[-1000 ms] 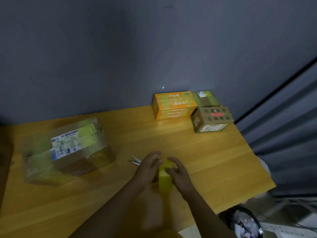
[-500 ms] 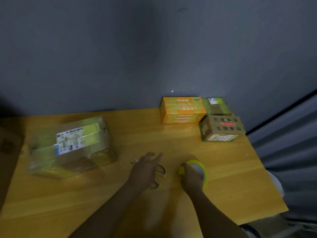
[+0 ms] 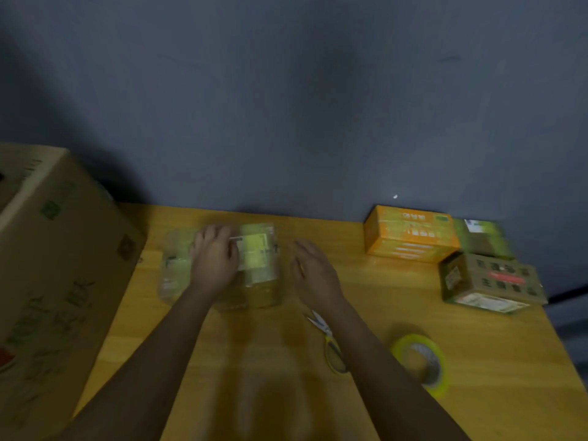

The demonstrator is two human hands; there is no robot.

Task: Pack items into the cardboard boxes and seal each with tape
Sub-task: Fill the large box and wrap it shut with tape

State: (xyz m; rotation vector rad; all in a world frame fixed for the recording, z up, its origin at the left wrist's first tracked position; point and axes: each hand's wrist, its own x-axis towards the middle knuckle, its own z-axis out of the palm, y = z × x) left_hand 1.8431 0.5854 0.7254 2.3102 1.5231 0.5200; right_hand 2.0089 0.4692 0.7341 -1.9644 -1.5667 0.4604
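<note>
The wooden counter (image 3: 366, 297) is stretching out beneath both hands, butting against a dark grey wall (image 3: 286, 90) beyond them. Far to the left of the left hand, a big cardboard carton (image 3: 57, 265) is standing at the counter's edge, printed with green characters.

The taped box (image 3: 222, 265) is lying on the counter directly under the left hand, blurred by motion. Its long axis is running left to right, roughly parallel to the wall, with a pale label and yellow-green tape showing on its top face. The left hand (image 3: 213, 261) is resting palm down on the box's top, fingers curling slightly toward the far edge; whether it is gripping or only pressing is unclear. The right hand (image 3: 313, 272) is hovering just beside the box's right end, fingers relaxed and loosely spread, holding nothing. The two hands are apart.

Well to the right of the right hand, by the wall, an orange box (image 3: 410, 233) is lying with a green box (image 3: 483, 238) touching its right side. Nearer, a brown printed box (image 3: 490, 283) is sitting just in front of those two.

Right of the right forearm, a roll of yellow tape (image 3: 421, 362) is lying flat. Between it and the forearm, yellow-handled scissors (image 3: 327, 340) are lying with blades pointing away toward the taped box.
</note>
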